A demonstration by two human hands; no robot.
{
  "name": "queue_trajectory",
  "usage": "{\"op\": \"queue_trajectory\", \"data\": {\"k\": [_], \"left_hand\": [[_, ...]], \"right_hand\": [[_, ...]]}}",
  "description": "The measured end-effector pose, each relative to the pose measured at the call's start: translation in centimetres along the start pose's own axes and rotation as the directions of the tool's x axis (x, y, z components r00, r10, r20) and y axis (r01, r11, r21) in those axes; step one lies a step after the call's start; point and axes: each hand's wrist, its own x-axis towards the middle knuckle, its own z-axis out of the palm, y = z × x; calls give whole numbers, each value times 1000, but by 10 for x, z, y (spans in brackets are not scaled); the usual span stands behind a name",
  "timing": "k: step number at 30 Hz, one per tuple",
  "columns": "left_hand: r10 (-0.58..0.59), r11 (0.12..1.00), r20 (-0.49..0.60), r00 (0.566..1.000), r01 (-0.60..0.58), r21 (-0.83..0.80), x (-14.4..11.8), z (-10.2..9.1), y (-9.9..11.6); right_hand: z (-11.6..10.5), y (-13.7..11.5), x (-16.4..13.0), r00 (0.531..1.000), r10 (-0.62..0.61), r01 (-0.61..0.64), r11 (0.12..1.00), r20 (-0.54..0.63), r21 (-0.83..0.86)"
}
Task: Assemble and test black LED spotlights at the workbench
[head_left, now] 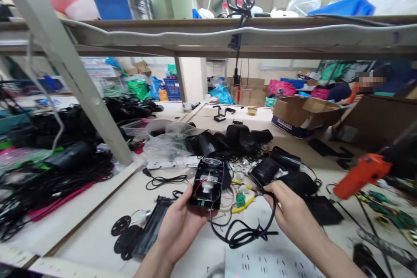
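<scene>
Black box (pixel 213 172) points lengthwise forward from the left hand (pixel 182 226) holding it, open side upward; right hand (pixel 286 204) pinches a cord (pixel 243 239).

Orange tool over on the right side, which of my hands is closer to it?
Your right hand: it is left of the orange tool, holding the black cord. Your left hand is farther left, holding the open black housing.

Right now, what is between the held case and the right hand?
The head view shows a looped cable, a green board and a yellow-handled tool between the case and the right hand.
</scene>
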Motion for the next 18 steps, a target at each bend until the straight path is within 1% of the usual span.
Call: {"op": "queue_trajectory", "data": {"k": [2,4,7,9,11,14,16,18], "left_hand": [[24,1000,-16,1000,-25,-16,3,-5,5],[23,1000,-24,999,-23,-19,6,-8,7],[-37,999,-33,999,36,-24,7,-12,6],[-80,997,-53,995,79,-26,6,-15,1],[-117,993,-81,990,114,-31,4,-20,-7],[-155,987,-121,980,148,-65,1,-29,-21],[-168,983,-137,976,157,-91,-1,-33,-29],[-182,980,-147,972,168,-104,-1,-35,-34]], "right_hand": [[22,13,-1,998,19,-20,1000,58,23],[36,23,-5,989,44,-47,999,138,20],[42,29,-14,965,46,-47,999,258,-3],[36,27,-17,962,30,-30,1000,272,-5],[26,21,-16,977,6,-11,1000,215,21],[9,3,-11,997,-48,42,993,62,107],[1,-13,-6,996,-80,85,983,-34,162],[-1,-30,-2,990,-107,125,967,-90,221]]}}
